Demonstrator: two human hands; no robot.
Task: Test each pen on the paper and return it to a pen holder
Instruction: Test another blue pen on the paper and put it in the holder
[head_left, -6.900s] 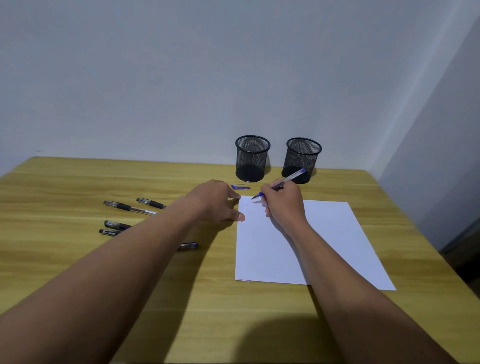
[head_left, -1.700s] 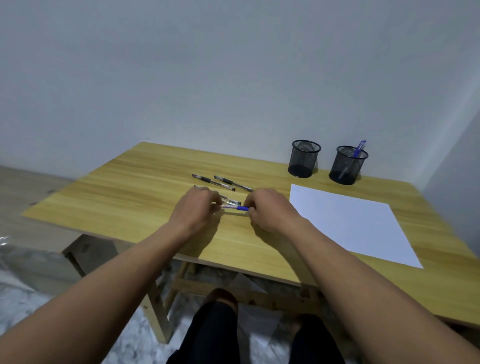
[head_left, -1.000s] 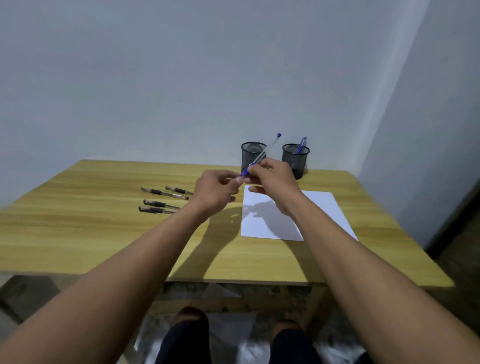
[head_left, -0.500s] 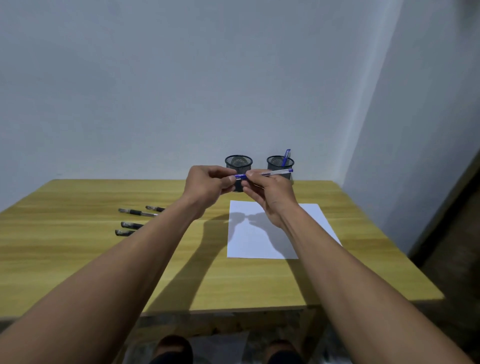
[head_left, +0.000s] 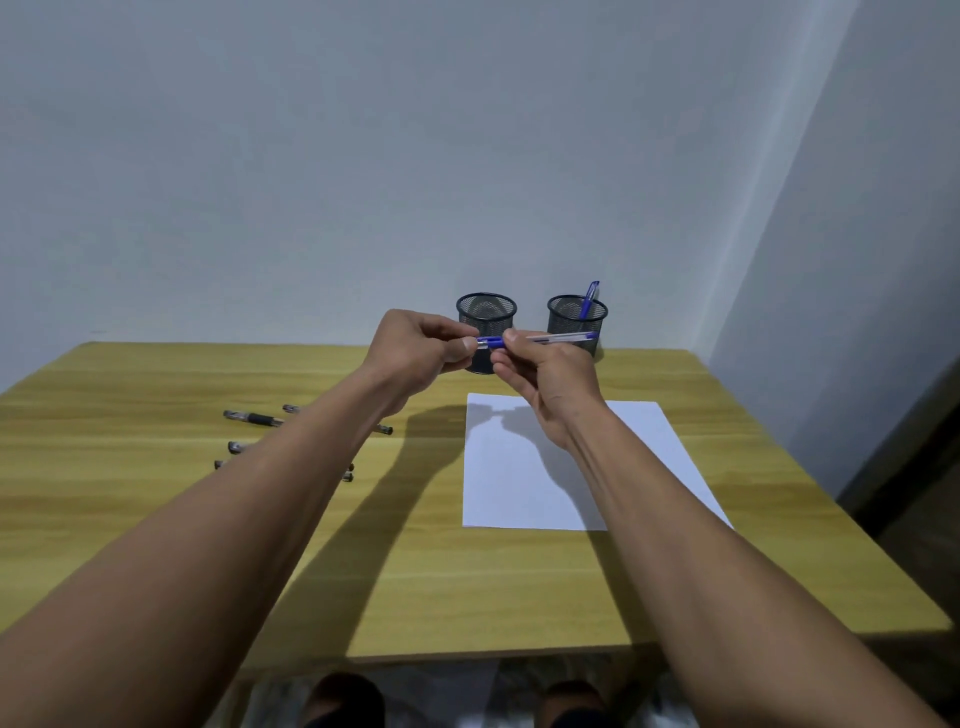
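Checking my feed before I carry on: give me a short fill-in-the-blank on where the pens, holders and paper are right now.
The held pen, gripped by the left hand and right hand, is ___ in colour.
The right pen holder has ___ standing pen inside.
The black pens lie on the table to the ___ of the paper.
Missing words: blue; one; left.

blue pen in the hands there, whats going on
A person holds a clear blue-capped pen level above the wooden table: the left hand pinches its cap end, the right hand grips the barrel, likely uncapping it. Another blue pen stands in the right black mesh holder. Several black pens lie left of a blank-looking white paper sheet.
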